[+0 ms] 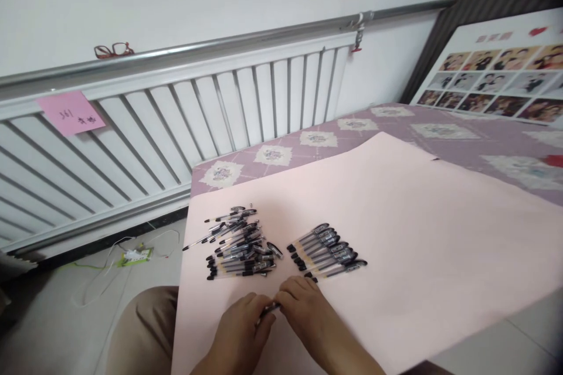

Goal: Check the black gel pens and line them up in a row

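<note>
Close to the table's near edge, my left hand (246,325) and my right hand (303,304) meet with closed fingers around one pen (270,308). Only a short dark stretch of it shows between them; the rest is hidden by the fingers. Beyond my left hand lies a loose heap of pen parts (237,249): clear barrels, black grips, caps and small metal tips. Just past my right hand, several capped pens (325,249) lie side by side in a slanted row, their caps to the right.
Pink paper (417,228) covers most of the table over a purple patterned cloth (316,139). A white radiator (211,111) runs along the wall behind. A photo board (497,76) leans at the back right. A green power strip (135,256) lies on the floor at left.
</note>
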Motion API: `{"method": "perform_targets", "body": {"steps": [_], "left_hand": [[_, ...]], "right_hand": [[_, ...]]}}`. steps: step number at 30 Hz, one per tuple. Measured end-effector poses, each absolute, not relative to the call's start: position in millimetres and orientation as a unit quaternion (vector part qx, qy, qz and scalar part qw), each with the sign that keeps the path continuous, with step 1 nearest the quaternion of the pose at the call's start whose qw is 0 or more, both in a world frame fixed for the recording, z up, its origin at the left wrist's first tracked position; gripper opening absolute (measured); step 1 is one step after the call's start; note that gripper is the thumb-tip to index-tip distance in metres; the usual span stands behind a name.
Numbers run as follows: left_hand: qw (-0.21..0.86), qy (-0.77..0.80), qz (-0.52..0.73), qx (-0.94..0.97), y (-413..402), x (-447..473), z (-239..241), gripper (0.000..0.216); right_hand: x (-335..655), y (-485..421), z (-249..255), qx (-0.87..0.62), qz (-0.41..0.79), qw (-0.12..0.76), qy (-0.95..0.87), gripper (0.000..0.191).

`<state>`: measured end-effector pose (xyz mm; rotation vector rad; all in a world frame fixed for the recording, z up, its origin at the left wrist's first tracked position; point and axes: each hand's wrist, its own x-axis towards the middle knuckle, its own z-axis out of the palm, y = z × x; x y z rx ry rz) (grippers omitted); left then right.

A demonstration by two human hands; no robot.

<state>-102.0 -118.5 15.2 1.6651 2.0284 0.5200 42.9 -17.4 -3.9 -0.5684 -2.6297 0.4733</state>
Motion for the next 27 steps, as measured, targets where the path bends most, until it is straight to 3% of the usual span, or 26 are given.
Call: {"method": "perform_targets", "body": {"steps": [4,9,16,27], "left_hand": [[0.231,0.721,0.237,0.608,-120,-101,6,0.038],[0.221,0.707,0.228,0.632,-123,-102,-11,0.027],[0.169,0.709,0.187,0.659,-124,-96,-19,0.025],[0.240,0.720,0.163,0.630,-92,-69,-2,0.037]], "right_hand": [[80,10,-7,-0.253,0.138,0.269,-0.919,0.015],[137,48,-21,-0.310,0.070,0.337,-0.886,0.025],[141,58,-44,-0.361,0.077,0.306,-0.878,0.026],[170,68,-58,-0.495,0.095,0.285,-0.815,0.043]]}}
